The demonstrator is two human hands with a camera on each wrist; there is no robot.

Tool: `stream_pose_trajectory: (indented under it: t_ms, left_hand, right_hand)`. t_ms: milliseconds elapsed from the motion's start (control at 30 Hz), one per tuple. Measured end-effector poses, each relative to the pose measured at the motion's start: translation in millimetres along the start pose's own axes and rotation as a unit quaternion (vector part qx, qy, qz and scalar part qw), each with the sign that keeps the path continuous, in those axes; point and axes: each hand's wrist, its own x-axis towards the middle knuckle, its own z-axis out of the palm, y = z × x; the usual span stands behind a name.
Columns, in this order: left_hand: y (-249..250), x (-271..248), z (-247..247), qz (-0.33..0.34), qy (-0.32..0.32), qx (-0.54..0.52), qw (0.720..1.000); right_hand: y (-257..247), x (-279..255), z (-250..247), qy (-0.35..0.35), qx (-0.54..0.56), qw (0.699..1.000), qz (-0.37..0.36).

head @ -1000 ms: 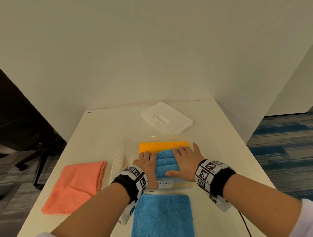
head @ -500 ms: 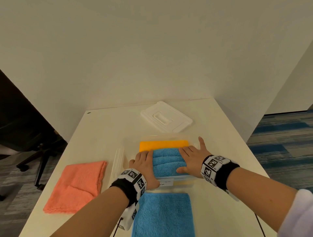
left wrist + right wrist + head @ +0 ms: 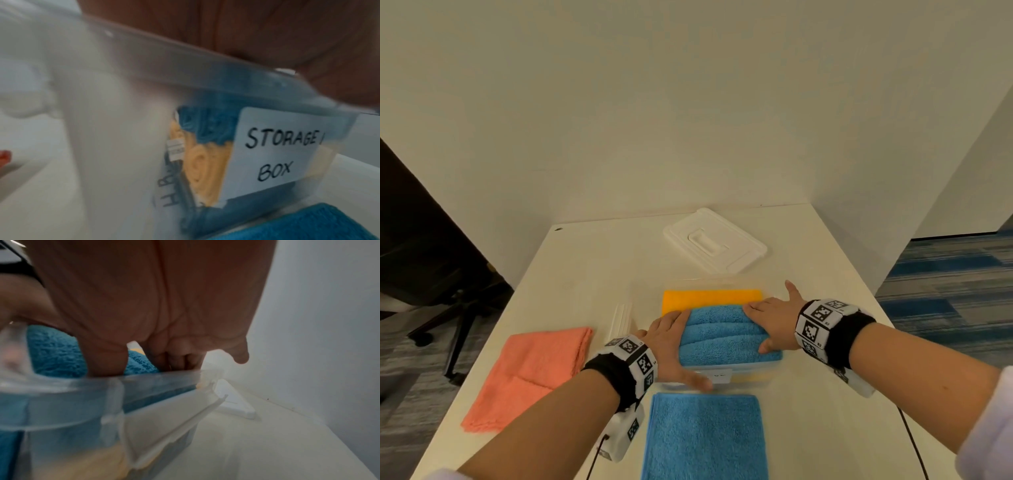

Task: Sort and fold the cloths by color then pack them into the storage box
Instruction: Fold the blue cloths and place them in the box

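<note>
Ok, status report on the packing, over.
Left hand, right hand flat at folded blue cloth's ends in storage box. Second blue cloth, pink cloth unpacked. Nothing blocking.

Office setting. Plain white table (image 3: 592,260) stands in a corner of bare off-white walls (image 3: 688,102). Blue-grey striped carpet tiles (image 3: 945,274) cover the floor beyond the right hand (image 3: 774,323). A black wheeled office chair (image 3: 434,284) stands well left of the left hand (image 3: 671,346).
</note>
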Motion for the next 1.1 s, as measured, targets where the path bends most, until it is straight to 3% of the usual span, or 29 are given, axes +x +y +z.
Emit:
stream_pose_trajectory:
  t_ms: [167, 300, 433, 700, 800, 900, 1033, 1100]
  left_hand:
    - [-20, 4, 3, 0.058, -0.026, -0.136, 0.989]
    - [-20, 10, 6, 0.056, 0.009, -0.059, 0.997]
    - [-8, 8, -2, 0.011, 0.026, 0.031, 0.999]
    - [9, 5, -6, -0.037, 0.036, 0.106, 0.993]
    - [12, 4, -8, -0.035, 0.044, 0.096, 0.994]
    - [10, 0, -5, -0.028, 0.055, 0.015, 0.998]
    - [0, -21, 5, -0.001, 0.091, -0.108, 0.99]
    - [-4, -33, 13, 0.01, 0.106, -0.09, 0.99]
  right_hand:
    - [-1, 1, 1, 0.045, -0.053, 0.998, 0.005]
    - [-3, 0, 5, 0.079, -0.09, 0.992, 0.026]
    - [-5, -5, 7, 0.103, -0.102, 0.988, 0.049]
    - [-9, 0, 9, 0.076, -0.092, 0.987, 0.108]
    - [-10, -1, 11, 0.075, -0.065, 0.988, 0.121]
    - [-11, -8, 14, 0.076, -0.018, 0.986, 0.147]
    - [-12, -18, 28, 0.087, 0.102, 0.974, 0.181]
    - [-12, -24, 40, 0.099, 0.184, 0.96, 0.189]
